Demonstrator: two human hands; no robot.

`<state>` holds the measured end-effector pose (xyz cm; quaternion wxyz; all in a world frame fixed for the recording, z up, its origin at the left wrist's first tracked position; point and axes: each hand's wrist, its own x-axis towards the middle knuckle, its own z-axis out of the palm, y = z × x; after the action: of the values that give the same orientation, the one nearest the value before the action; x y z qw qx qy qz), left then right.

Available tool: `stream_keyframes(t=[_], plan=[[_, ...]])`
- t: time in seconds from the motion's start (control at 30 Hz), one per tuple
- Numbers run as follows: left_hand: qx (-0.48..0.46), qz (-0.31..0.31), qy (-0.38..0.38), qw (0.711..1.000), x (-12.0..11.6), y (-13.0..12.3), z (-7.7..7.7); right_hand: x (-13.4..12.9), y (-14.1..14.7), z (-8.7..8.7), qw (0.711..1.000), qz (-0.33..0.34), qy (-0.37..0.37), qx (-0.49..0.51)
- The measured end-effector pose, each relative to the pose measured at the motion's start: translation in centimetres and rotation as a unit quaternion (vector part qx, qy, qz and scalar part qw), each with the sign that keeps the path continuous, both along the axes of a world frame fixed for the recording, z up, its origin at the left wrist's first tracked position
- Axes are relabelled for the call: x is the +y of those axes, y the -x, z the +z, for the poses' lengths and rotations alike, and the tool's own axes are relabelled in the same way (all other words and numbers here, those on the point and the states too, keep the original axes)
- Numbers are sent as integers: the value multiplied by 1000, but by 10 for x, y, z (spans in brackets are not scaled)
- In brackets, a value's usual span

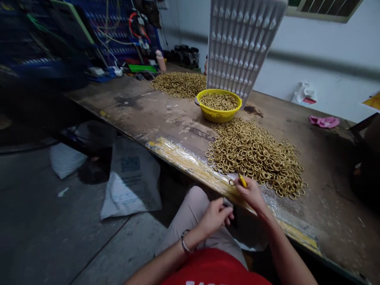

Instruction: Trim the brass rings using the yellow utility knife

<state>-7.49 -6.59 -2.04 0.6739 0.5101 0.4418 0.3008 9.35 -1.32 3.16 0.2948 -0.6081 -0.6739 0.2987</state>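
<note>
My right hand (248, 192) is at the front edge of the table, closed on a yellow-handled tool (242, 181). A single brass-coloured ring (231, 183) shows at its fingertips. Just beyond that hand lies a broad pile of brass-coloured rings (255, 154). Over my lap, left of the right hand and below the table edge, my left hand (216, 215) is closed, with something small and grey at its fingers that I cannot make out. A yellow bowl (218, 115) full of similar rings stands behind the pile.
The wooden table (133, 114) has yellow tape along its front edge. Behind the bowl stands a tall ridged panel (240, 47), with another ring pile (179, 84) to its left. A pink cloth (324, 121) lies at right. White sacks (130, 182) stand on the floor at left.
</note>
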Motion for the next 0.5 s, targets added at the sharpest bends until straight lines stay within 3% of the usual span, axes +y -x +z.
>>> stream_keyframes(t=[0.1, 0.23, 0.37, 0.5], plan=[[-151, 80, 62, 983, 5, 15, 27, -30, 2, 6, 961, -1, 108, 255], [-259, 53, 131, 956, 0, 22, 47, -58, 11, 3, 904, -3, 168, 392], [-294, 33, 167, 940, -10, 21, 52, -70, 16, 2, 895, 12, 165, 415], [-278, 33, 175, 944, -15, 21, 56, -76, 14, 13, 938, 42, 106, 327]])
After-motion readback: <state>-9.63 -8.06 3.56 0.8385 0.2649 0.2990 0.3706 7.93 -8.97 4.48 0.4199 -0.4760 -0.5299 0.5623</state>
